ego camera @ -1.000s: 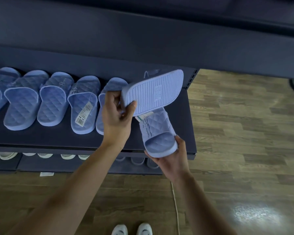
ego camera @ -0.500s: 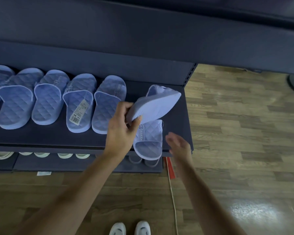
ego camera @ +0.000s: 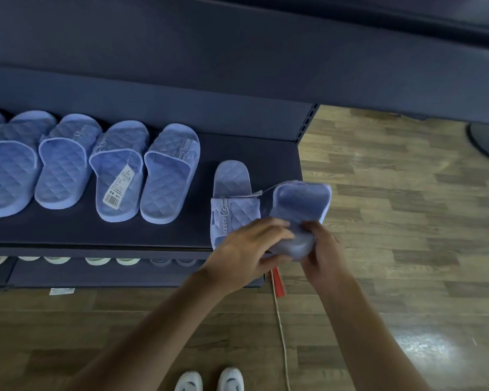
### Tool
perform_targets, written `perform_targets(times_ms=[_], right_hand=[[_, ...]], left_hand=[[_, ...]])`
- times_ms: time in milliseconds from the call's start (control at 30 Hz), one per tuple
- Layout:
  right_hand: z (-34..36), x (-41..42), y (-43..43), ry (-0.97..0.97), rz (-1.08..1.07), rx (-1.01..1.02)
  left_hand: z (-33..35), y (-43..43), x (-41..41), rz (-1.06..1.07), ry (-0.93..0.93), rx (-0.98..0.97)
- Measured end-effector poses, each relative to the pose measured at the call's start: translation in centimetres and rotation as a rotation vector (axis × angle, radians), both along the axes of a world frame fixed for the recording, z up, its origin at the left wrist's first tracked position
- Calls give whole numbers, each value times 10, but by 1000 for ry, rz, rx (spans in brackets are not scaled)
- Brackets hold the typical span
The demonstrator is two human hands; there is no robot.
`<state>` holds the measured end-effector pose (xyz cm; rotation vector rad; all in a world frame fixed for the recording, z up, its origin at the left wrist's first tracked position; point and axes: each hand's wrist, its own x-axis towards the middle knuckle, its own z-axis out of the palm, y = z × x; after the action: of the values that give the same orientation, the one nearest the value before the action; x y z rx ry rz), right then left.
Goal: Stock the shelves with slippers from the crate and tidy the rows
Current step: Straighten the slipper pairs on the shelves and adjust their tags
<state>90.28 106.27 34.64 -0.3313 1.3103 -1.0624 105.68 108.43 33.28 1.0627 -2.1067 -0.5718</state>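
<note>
**Both hands on one slipper at the shelf's right end**

L hand [ego camera: 249, 244] and R hand [ego camera: 323, 249] both grip the held slipper [ego camera: 301, 204], a pale blue slide. It sits at the far right end of the dark shelf [ego camera: 268, 153], tilted up w/ its strap opening facing the person, partly past the shelf's right edge. L fingers are curled over its near end from the left. R fingers wrap the same end from the right, thumb on top. Whether the slipper's underside touches the shelf, can't tell.

Just left of it, touching or nearly so, the bunny-logo slipper [ego camera: 232, 187] lies flat on the shelf, toe toward the back. A gap, then the row of slippers [ego camera: 68, 162] runs off to the left, side by side, all same colour and quilted. One has a paper price tag [ego camera: 117, 183] lying in its footbed.

On the lower shelf [ego camera: 139, 275], only toes of more pairs show. Wood floor [ego camera: 393, 221] to the right, w/ a thin cord [ego camera: 281, 334] trailing on it. The person's white shoes [ego camera: 209, 380] are at the bottom.
</note>
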Motion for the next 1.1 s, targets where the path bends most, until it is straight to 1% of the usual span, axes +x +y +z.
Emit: perform_targets(times_ms=[33,100,167,200,267,300,367,500,600,733,867,933,1000,1100], right_hand=[[-4,-5,3,-20,-18,-18],[-7,-14,10,-72,-40,-60],[-10,-20,14,-101,-28,-79],[-12,-22,16,-107,-15,-78],[-16,-25,19,-97,2,-59],[-17,-26,21,-82,16,-48],[-17,-25,23,-53,42,-33],[-18,-26,26,-22,72,-48],[-20,-27,26,-33,73,-60],[-16,-28,24,-83,45,-95],[-13,-25,15,-117,19,-102],[-9,-22,5,-112,17,-110],[-6,-19,-5,-107,19,-131],[-3,-17,-18,-86,12,-146]], left_hand=[[-3,-1,4,41,0,6],[-10,-7,18,203,31,57],[-20,-21,33,333,-36,172],[-24,-28,40,351,-107,276],[-28,-42,49,317,-248,456],[-29,-47,51,294,-304,504],[-29,-55,53,293,-325,545],[-29,-61,54,374,-199,575],[-26,-56,50,418,-105,604],[-22,-45,28,579,-4,595],[-20,-37,-3,761,272,604],[-22,-35,-17,784,368,712],[-28,-35,-31,764,463,872],[-27,-34,-44,619,730,1075]])
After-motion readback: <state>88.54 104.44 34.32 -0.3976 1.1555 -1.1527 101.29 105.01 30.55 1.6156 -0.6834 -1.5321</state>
